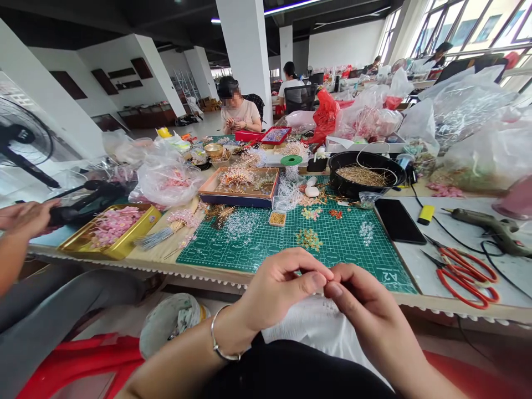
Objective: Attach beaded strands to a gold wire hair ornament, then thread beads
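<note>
My left hand (280,285), with a silver bangle at the wrist, and my right hand (369,307) meet above the mat's near edge. Thumb and forefinger of each are pinched, fingertips touching; whatever lies between them is too small to make out. Beneath and beyond spreads a green cutting mat (266,252). On it lie clear beads (241,226), a small box of gold beads (277,218), green-gold pieces (308,239), red pieces (336,214) and clear pieces (366,233). A tray of beaded ornaments (239,199) stands at the mat's back.
At right lie a phone (399,220), scissors with red handles (467,274) and a glue gun (494,227). A black pan (357,188) sits behind. On the left are a gold tin of pink flowers (128,246) and a neighbour's hands (31,219). Another person (241,111) sits opposite.
</note>
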Demonstrator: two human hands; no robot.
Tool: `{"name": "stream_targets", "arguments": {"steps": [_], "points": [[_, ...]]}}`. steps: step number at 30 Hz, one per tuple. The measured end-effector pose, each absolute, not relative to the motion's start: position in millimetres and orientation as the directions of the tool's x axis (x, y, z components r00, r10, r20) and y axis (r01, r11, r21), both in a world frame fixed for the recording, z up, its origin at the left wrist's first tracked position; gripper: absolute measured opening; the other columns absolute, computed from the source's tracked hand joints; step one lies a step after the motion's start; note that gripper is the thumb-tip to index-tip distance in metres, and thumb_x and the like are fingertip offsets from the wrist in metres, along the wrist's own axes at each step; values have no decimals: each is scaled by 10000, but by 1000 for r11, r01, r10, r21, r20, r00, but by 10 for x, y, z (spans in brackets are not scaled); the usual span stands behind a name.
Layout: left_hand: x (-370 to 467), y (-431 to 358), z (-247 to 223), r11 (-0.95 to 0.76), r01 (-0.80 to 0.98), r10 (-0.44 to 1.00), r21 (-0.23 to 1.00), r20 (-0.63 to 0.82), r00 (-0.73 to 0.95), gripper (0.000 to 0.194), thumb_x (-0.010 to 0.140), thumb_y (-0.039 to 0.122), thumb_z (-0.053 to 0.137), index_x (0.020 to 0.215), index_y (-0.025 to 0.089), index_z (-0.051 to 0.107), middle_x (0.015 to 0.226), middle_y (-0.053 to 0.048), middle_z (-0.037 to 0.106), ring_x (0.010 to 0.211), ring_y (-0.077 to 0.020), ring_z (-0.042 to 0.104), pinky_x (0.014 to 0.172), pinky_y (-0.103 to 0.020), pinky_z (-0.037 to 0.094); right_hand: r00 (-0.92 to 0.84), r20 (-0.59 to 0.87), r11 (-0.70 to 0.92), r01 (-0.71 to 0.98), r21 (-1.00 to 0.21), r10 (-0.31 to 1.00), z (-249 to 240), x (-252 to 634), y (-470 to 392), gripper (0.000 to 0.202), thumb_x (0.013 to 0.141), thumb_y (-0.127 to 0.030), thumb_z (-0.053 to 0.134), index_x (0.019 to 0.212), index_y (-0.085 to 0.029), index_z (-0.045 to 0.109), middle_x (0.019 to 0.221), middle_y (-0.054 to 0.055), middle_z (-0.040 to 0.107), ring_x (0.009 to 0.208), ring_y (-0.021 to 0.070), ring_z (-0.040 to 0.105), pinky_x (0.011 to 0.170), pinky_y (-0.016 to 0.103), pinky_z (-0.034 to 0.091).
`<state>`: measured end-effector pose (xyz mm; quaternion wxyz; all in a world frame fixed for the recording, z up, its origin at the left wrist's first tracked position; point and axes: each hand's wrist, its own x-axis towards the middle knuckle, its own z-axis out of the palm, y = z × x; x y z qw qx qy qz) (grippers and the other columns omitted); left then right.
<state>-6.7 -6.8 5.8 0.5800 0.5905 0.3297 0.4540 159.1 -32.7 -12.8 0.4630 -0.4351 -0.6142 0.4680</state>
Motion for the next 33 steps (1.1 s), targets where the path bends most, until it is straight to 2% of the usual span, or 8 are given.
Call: {"name": "stream_targets", "arguments": {"steps": [3,7,11,14,18,24,27,33], "points": [[-109,-7,216,-361,78,872,929,306,382,69,825,216,656,837,195,720,806,-23,614,736,-109,546,616,-212,408,-211,7,-19,-122,-992,978,-87,1601,-288,278,877,-495,544,887,-226,614,689,-6,492,637,120,411,547,222,349],[-109,114,408,-415,128,843,901,328,426,48,818,195,655,796,172,691,767,2,588,672,-80,504,577,-195,378,-237,-48,-125,-319,-940,970,48,1600,-253,228,837,-446,621,836,-218,607,698,-13,506,586,86,352,498,189,281],[-41,217,373,-242,-173,848,955,295,441,118,823,278,673,877,177,644,851,-7,599,779,-93,544,691,-211,422,-231,14,-63,-320,-945,973,210,1620,-210,187,822,-370,660,760,-203,605,692,-15,533,602,76,419,516,163,342],[57,240,164,23,-411,810,911,224,541,426,756,405,734,1084,202,552,989,-41,592,934,-145,576,858,-305,442,-172,127,60,-349,-935,977,328,1640,-165,147,842,-335,634,766,-209,632,744,2,589,687,96,538,627,180,457],[188,174,-82,135,-285,690,949,117,714,702,640,370,828,1228,194,487,993,-86,603,1019,-223,582,869,-383,460,-123,230,170,-372,-913,965,432,1646,-119,84,859,-283,614,806,-227,647,826,1,625,772,101,600,681,183,498],[175,32,-3,-111,-87,794,990,141,592,289,790,297,696,1043,170,638,878,-52,661,815,-153,621,782,-310,492,-115,341,297,-288,-910,933,480,1649,-135,58,862,-249,614,830,-233,659,821,1,625,801,100,599,721,191,503],[76,7,56,-328,72,801,942,237,549,78,820,236,658,869,181,686,859,-16,688,821,-126,616,815,-271,469,-122,312,259,-324,-910,942,561,1682,-191,78,864,-242,589,803,-225,634,722,0,574,662,98,556,602,197,488],[-125,-19,48,-526,225,753,820,327,571,86,848,211,612,900,179,674,866,-18,676,834,-120,591,756,-238,450,-32,280,270,-182,-945,959,616,1824,-374,126,854,-264,568,741,-210,579,584,-14,431,522,94,416,429,201,357]]}}
